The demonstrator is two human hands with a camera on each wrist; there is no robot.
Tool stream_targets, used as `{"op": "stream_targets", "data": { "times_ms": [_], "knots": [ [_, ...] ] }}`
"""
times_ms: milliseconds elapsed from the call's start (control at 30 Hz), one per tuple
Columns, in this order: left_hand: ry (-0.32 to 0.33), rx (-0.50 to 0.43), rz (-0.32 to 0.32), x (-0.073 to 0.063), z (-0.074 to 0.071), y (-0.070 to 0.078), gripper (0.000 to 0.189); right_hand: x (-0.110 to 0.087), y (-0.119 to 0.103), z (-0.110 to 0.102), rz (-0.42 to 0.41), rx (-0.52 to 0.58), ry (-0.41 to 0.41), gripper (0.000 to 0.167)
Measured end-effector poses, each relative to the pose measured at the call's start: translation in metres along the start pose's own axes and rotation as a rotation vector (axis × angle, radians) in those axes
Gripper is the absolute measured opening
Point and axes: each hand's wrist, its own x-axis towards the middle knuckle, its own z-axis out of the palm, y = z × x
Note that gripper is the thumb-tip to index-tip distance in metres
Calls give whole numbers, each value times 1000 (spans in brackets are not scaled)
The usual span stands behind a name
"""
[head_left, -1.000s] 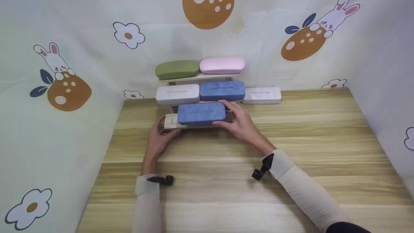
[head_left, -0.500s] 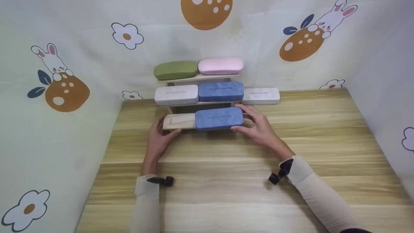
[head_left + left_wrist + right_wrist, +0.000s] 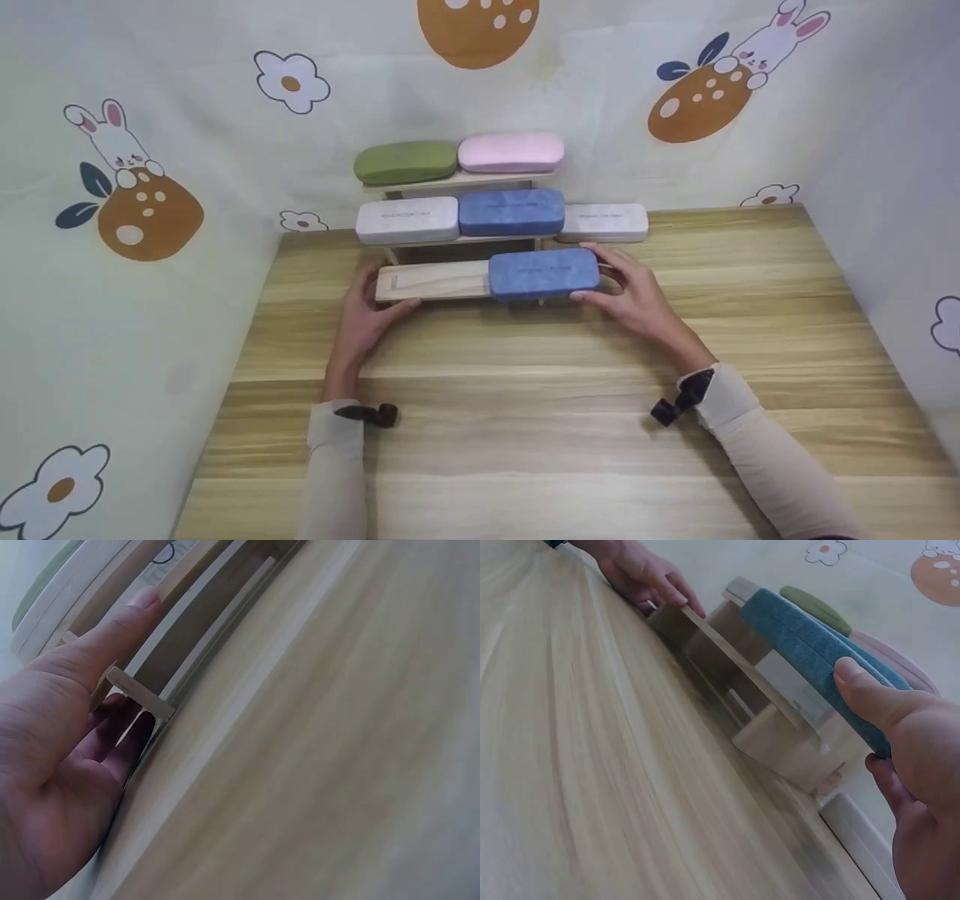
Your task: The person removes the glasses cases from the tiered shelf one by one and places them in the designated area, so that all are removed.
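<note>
My right hand (image 3: 641, 300) pinches a blue glasses case (image 3: 544, 272) by its right end, thumb at the front and fingers behind. In the right wrist view the case (image 3: 799, 641) is above the lowest shelf, its right part beyond the shelf's end. My left hand (image 3: 361, 319) holds the left end of that bare shelf, part of a stepped wooden rack (image 3: 435, 280). The left wrist view shows the thumb (image 3: 124, 628) along the shelf's edge, with the other fingers below it, beside the rack's foot.
On the middle step sit a white case (image 3: 407, 219) and a second blue case (image 3: 511, 211). Above are a green case (image 3: 405, 162) and a pink case (image 3: 511, 153). Another white case (image 3: 607, 221) lies on the table (image 3: 510, 420) right of the rack, near the patterned backdrop (image 3: 360, 112).
My right hand has moved right with the blue case, from over the middle of the lowest shelf to past its right end, baring the shelf. The left hand stays on the shelf's left end.
</note>
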Motion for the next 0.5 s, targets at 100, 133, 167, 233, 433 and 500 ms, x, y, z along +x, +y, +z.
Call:
{"op": "stream_targets", "data": {
  "times_ms": [100, 133, 167, 233, 433, 500],
  "knots": [
    [2, -5, 4, 2, -1, -1, 98, -3, 1, -10, 13, 6, 18, 81],
    [5, 3, 1, 2, -1, -2, 97, -5, 2, -14, 14, 6, 26, 81],
    [13, 12, -3, 2, -1, -2, 96, -5, 2, -17, 15, 10, 34, 81],
    [31, 36, -15, 1, -2, -1, 95, -7, 4, -22, 15, 22, 45, 80],
    [59, 76, -18, -1, -1, -1, 92, -13, 11, -40, -5, 31, 66, 77],
    [62, 78, -17, 0, -1, -1, 91, -16, 13, -47, -3, 18, 77, 77]
  ]
}}
